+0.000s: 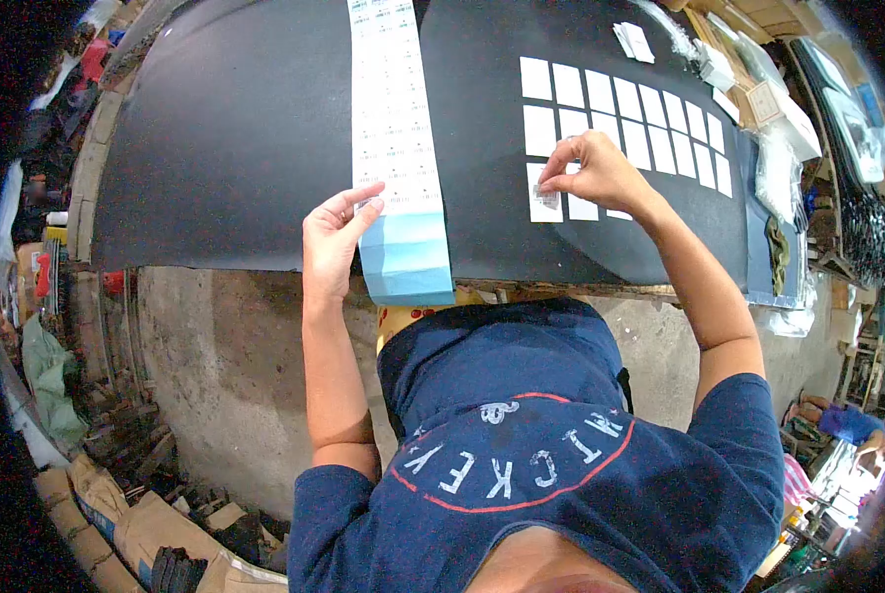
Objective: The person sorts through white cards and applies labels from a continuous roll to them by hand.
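On the black table lies a long strip of printed labels [393,119], its lower part bare blue backing [406,259] that reaches over the table's front edge. My left hand [342,232] is at the strip's left edge, thumb and forefinger pinched together on a label near where the blue begins. Rows of white cards [601,92] lie to the right. My right hand [596,170] is over the lowest row, its fingertips pinching a small printed label [547,200] against the leftmost card there. Parts of other cards are hidden beneath that hand.
A small stack of white cards [633,42] lies at the back of the black table [225,128]. Clear plastic bags [777,173] and white boxes [785,117] are along the right side. Farther off at the lower right is another person [848,423].
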`<state>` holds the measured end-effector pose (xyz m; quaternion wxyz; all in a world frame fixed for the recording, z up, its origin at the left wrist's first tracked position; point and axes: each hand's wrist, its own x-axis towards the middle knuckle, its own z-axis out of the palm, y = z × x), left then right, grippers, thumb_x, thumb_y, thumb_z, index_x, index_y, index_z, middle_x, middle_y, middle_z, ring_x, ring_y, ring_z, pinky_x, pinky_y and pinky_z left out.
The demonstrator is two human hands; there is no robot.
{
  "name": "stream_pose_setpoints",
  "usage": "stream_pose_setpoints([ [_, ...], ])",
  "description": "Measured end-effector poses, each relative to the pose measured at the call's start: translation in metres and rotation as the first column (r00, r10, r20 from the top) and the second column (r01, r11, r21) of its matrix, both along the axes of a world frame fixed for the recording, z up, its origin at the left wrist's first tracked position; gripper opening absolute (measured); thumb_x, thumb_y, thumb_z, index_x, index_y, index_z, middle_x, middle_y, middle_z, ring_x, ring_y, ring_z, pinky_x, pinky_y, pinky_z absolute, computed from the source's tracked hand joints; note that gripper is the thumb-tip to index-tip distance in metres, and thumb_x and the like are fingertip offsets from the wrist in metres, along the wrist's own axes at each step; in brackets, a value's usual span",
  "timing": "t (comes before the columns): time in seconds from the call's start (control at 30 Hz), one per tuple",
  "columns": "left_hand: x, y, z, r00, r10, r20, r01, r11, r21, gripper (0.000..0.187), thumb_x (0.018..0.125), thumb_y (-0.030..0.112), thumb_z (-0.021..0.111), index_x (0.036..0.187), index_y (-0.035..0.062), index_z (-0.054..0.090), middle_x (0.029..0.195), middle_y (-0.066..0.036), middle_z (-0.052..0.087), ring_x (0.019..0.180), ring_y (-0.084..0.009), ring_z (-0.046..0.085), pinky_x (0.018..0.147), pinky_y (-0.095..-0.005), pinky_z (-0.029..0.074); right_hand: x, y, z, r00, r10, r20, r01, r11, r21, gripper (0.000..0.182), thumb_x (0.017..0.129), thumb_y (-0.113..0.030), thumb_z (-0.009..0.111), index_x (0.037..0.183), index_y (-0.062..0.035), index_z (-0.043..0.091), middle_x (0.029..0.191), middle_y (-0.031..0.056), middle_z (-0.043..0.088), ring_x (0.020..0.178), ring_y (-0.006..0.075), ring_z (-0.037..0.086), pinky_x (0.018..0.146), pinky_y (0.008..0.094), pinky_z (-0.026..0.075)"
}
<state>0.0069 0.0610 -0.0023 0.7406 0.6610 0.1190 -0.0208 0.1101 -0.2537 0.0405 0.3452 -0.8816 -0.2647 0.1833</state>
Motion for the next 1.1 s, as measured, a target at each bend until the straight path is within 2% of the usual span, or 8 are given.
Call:
stream_pose_setpoints([
  [0.4,0.000,-0.001,0.001,1.000,-0.003,0.004,0.003,1.000,0.007,0.027,0.084,0.007,0.067,0.110,-0.0007,0.065,0.096,-0.008,0.068,0.083,-0.0103,0.062,0.076,-0.0233,0.048,-0.005,0.000,-0.009,0.996,-0.037,0.076,0.033,0.998,0.049,0.007,0.068,-0.005,0.073,0.075,-0.0021,0.071,0.070,0.0097,0.066,0.071,0.0197,0.062,0.067,0.0317,0.047],
  [0.47,0.000,-0.003,0.003,1.000,0.024,0.007,-0.024,1.000,-0.005,0.026,0.084,0.004,0.066,0.109,-0.0034,0.064,0.090,-0.008,0.068,0.078,-0.0075,0.061,0.072,-0.0211,0.048,-0.005,0.000,-0.011,0.995,-0.034,0.092,0.030,0.999,0.040,0.007,0.068,-0.005,0.073,0.075,-0.0020,0.071,0.070,0.0098,0.066,0.072,0.0201,0.062,0.067,0.0322,0.047],
  [0.63,0.000,-0.005,0.005,1.000,0.025,0.008,-0.025,1.000,-0.007,0.026,0.084,0.004,0.066,0.109,-0.0038,0.064,0.090,-0.008,0.068,0.078,-0.0078,0.061,0.072,-0.0213,0.048,-0.011,0.001,-0.014,0.991,-0.035,0.131,0.027,0.998,0.063,0.008,0.068,-0.007,0.073,0.075,-0.0019,0.071,0.071,0.0102,0.065,0.073,0.0217,0.060,0.066,0.0337,0.046],
  [0.73,-0.001,-0.005,0.006,1.000,0.028,0.015,-0.028,1.000,-0.009,0.026,0.084,0.004,0.066,0.109,-0.0039,0.064,0.091,-0.009,0.068,0.079,-0.0081,0.061,0.073,-0.0214,0.048,-0.018,0.002,-0.016,0.975,-0.078,0.209,0.075,0.997,0.025,0.008,0.068,-0.009,0.074,0.074,-0.0035,0.071,0.073,0.0094,0.065,0.079,0.0227,0.058,0.070,0.0348,0.045],
  [0.8,-0.001,-0.006,0.006,0.999,0.025,0.022,-0.025,1.000,-0.009,0.026,0.084,0.004,0.066,0.109,-0.0038,0.064,0.092,-0.009,0.068,0.079,-0.0082,0.061,0.073,-0.0214,0.048,-0.024,0.002,-0.021,0.910,-0.089,0.406,0.085,0.996,0.028,0.008,0.069,-0.011,0.074,0.075,-0.0059,0.072,0.074,0.0079,0.064,0.083,0.0229,0.054,0.075,0.0355,0.043],
  [0.83,-0.001,-0.005,0.005,0.999,0.027,0.030,-0.028,1.000,0.002,0.026,0.084,0.003,0.066,0.109,-0.0038,0.064,0.092,-0.009,0.068,0.079,-0.0082,0.061,0.073,-0.0214,0.048,-0.028,0.003,-0.021,0.909,-0.090,0.407,0.086,0.996,0.028,0.008,0.069,-0.011,0.074,0.075,-0.0059,0.072,0.074,0.0079,0.064,0.083,0.0229,0.054,0.075,0.0355,0.043],
  [0.9,-0.001,-0.005,0.004,0.999,0.029,0.039,-0.030,0.999,0.012,0.026,0.085,0.003,0.066,0.109,-0.0038,0.064,0.092,-0.009,0.068,0.079,-0.0082,0.061,0.073,-0.0214,0.048,-0.035,0.005,-0.020,0.846,-0.139,0.515,0.148,0.989,0.024,0.009,0.067,-0.015,0.074,0.073,-0.0087,0.072,0.072,0.0070,0.062,0.083,0.0275,0.050,0.077,0.0379,0.040],
  [1.1,-0.002,-0.003,0.003,0.999,0.035,0.003,-0.035,0.999,-0.011,0.026,0.084,0.003,0.065,0.110,-0.0027,0.064,0.090,-0.007,0.068,0.078,-0.0074,0.060,0.072,-0.0208,0.047,-0.038,0.006,-0.023,0.802,-0.227,0.553,0.198,0.974,0.113,0.008,0.067,-0.017,0.075,0.072,-0.0103,0.073,0.075,0.0086,0.062,0.082,0.0263,0.050,0.077,0.0380,0.040],
])
